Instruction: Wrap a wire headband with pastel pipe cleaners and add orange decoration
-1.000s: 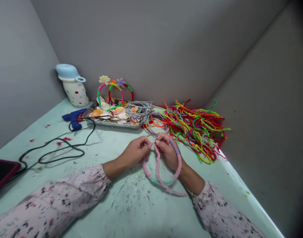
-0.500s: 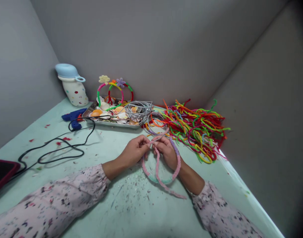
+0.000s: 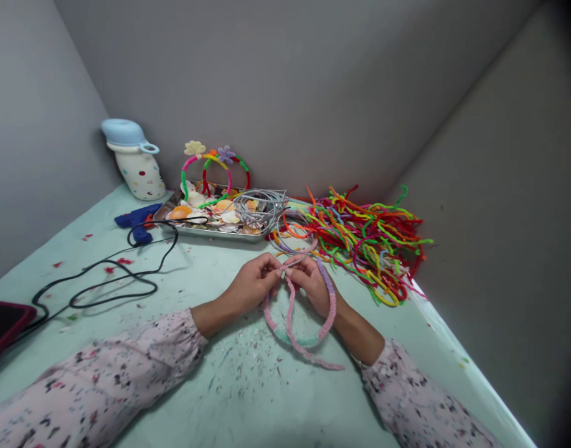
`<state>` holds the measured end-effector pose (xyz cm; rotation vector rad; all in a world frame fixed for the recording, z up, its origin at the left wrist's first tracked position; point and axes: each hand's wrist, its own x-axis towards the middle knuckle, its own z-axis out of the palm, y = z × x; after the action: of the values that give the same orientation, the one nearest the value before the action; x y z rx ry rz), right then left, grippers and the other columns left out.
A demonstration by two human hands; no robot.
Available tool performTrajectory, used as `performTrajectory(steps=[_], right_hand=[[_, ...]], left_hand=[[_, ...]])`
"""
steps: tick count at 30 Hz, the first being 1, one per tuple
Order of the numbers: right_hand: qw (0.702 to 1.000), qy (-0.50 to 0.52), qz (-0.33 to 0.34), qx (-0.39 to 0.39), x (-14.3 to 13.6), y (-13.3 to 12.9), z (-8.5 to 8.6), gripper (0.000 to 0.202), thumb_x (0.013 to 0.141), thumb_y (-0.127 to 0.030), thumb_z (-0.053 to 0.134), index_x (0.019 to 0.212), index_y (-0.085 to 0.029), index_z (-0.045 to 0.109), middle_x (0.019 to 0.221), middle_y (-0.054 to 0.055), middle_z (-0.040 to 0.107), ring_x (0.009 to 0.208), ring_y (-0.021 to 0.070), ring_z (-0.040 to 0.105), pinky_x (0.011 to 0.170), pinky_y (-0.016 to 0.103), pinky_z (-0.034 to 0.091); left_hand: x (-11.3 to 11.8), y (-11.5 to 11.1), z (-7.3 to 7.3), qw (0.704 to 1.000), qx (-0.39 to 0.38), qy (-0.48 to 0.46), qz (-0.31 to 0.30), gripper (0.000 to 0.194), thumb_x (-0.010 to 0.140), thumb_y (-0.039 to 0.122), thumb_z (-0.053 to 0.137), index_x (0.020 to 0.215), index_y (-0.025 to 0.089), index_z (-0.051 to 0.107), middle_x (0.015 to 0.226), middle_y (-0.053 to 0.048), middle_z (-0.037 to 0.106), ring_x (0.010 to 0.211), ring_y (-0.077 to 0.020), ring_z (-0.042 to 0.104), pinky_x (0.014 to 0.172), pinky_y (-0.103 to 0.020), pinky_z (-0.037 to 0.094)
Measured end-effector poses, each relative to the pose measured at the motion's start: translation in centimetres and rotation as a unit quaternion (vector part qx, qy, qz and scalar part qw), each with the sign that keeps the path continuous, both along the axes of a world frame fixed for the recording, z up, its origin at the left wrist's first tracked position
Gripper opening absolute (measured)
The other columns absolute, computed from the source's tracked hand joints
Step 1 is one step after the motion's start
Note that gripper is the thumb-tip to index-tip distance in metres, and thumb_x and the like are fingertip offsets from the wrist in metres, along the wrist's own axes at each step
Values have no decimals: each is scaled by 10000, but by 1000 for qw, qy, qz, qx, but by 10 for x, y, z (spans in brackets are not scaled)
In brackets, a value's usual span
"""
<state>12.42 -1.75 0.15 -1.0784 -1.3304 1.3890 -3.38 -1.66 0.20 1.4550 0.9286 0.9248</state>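
My left hand [image 3: 258, 278] and my right hand [image 3: 311, 280] meet over the table, thumbs and fingers pinched close together. Between them they hold a ring wrapped in pipe cleaners [image 3: 330, 311], coloured pink, mint and lilac. The ring hangs below the fingertips, its right side lying across my right hand. A loose pink pipe cleaner [image 3: 291, 323] trails from the pinch down across the ring, its free end reaching past it to the lower right. The exact spot where the fingertips grip is partly hidden by the thumbs.
A metal tray [image 3: 220, 234] holds shells, a coil of grey wire [image 3: 259, 208] and two flower-topped rings. Right of it lies a heap of bright pipe cleaners [image 3: 369, 233]. At left are a blue glue gun [image 3: 138, 218], a bottle [image 3: 138, 168], a black cable [image 3: 112, 277] and a red-edged device [image 3: 7, 326].
The ring and the loose pink pipe cleaner have swung slightly left. Both hands keep their pinch in nearly the same place.
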Motion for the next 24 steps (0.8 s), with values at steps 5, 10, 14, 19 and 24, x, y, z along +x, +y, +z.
performTrajectory(steps=[5, 10, 14, 19, 24], right_hand=[[1000, -8, 3, 7, -1, 0, 2, 137, 703, -261, 648, 795, -185, 581, 628, -25, 555, 529, 106, 466, 497, 237, 359], [1000, -17, -2, 0, -1, -1, 4, 142, 705, -260, 653, 800, -181, 582, 606, -33, 543, 522, 103, 476, 497, 233, 366], [1000, -28, -2, 6, -1, -1, 4, 145, 712, -263, 650, 805, -183, 575, 600, -34, 547, 519, 107, 486, 492, 235, 371], [1000, -28, -4, 8, -2, -1, 4, 162, 698, -265, 666, 799, -188, 566, 572, -40, 544, 500, 111, 493, 479, 237, 379], [1000, -13, -2, 10, -2, -1, 4, 141, 712, -265, 650, 807, -188, 579, 590, -33, 550, 507, 109, 488, 486, 237, 371]], left_hand=[[0, -1, 1, 1000, -2, 4, 1, 218, 792, 372, 553, 812, 161, 504, 535, 46, 501, 419, -60, 432, 381, -147, 316], [-1, 0, -1, 1000, 17, 14, 3, 177, 809, 336, 530, 819, 162, 504, 547, 42, 501, 448, -69, 441, 401, -156, 312], [-1, 0, -1, 1000, 22, 15, 12, 155, 810, 314, 522, 802, 162, 500, 575, 39, 510, 468, -74, 451, 431, -173, 323], [-1, 0, 1, 1000, 23, 13, 16, 161, 799, 319, 532, 803, 159, 512, 588, 38, 514, 476, -77, 449, 446, -182, 317], [-1, 0, 1, 1000, 18, 5, 16, 163, 801, 324, 529, 814, 163, 507, 587, 40, 508, 471, -77, 441, 433, -182, 306]])
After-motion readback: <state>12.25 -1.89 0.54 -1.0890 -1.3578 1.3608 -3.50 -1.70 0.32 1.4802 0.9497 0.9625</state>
